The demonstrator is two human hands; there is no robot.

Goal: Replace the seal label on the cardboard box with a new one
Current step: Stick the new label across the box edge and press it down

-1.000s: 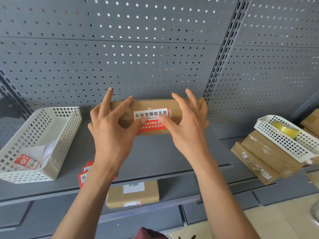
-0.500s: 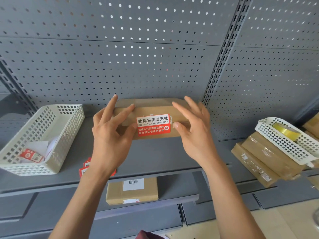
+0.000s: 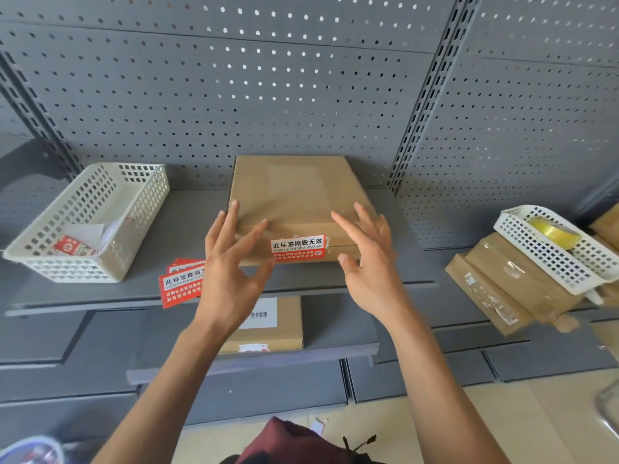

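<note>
Head view: cardboard box (image 3: pixel 294 199) now flat.

This looks like a stockroom or parcel-handling corner of a shop. Grey perforated metal back panels (image 3: pixel 254 95) with slotted uprights (image 3: pixel 425 95) carry grey steel shelves (image 3: pixel 100 293), the kind used for retail gondola racking. The shelves hold taped cardboard parcels (image 3: pixel 495 289), one with a barcode label (image 3: pixel 259 314), white plastic baskets (image 3: pixel 87 222), a roll of tape (image 3: pixel 552 231) and loose red seal labels (image 3: pixel 181 284).

flat cardboard box (image 3: pixel 294 202) on shelf, red-white seal label (image 3: pixel 297 248) across its front edge.
</note>
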